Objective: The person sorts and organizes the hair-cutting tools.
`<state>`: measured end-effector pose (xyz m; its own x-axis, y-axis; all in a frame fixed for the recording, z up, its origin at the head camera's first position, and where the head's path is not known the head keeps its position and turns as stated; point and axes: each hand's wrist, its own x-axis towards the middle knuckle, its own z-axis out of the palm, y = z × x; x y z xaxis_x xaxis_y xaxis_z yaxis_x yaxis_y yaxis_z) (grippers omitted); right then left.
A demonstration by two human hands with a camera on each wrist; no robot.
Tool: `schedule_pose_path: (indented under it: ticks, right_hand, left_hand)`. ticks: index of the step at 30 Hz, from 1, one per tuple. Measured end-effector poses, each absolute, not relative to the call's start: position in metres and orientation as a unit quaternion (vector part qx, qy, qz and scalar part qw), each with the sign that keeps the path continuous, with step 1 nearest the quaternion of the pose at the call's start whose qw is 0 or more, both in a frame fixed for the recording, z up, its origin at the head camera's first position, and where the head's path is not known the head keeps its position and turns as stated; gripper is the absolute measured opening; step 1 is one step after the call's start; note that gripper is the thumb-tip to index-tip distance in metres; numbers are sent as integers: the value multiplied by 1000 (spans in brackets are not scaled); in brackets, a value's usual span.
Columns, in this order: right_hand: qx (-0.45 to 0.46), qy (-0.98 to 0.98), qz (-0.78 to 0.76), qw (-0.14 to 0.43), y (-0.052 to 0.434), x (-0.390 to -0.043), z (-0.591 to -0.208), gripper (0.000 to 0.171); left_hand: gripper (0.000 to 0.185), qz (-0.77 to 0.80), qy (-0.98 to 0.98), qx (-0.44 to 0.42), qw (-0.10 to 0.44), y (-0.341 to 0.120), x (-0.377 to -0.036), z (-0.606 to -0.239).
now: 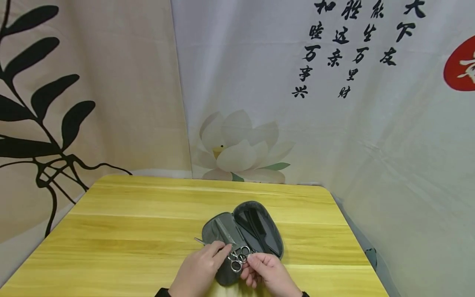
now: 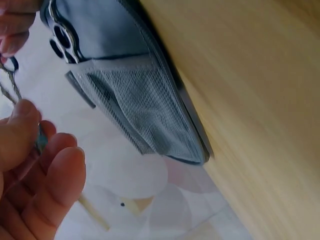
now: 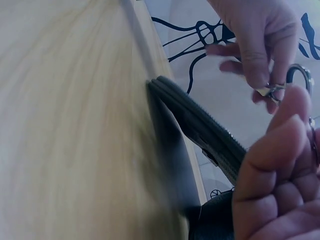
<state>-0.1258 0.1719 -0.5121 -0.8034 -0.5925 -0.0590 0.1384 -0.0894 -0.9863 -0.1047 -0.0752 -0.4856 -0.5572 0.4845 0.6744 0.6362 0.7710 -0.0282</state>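
We are working at the open grey tool case point(image 1: 243, 231), which is lying flat on the yellow table point(image 1: 130, 231) near its front edge. Our left hand point(image 1: 200, 268) and right hand point(image 1: 269, 272) are both pinching the ring handles of the small scissors point(image 1: 239, 255) at the case's near end, apparently easing them out. Next, we judge, comes a straight pull clear of the strap. The scissors are looking slim, steel and shiny.
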Motion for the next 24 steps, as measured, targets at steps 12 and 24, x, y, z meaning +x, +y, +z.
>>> schedule_pose_path:
  ticks: [12,24]
  right_hand:
    - [-157,644,-711,235,170,-122,-508,48]
    - [-126,609,-749,229,170,-123,-509,16]
  left_hand:
    - [29,-90,-881,-302,352,-74,-105,-484]
    - [21,-211,-860,-250,392,-80,-105,-477]
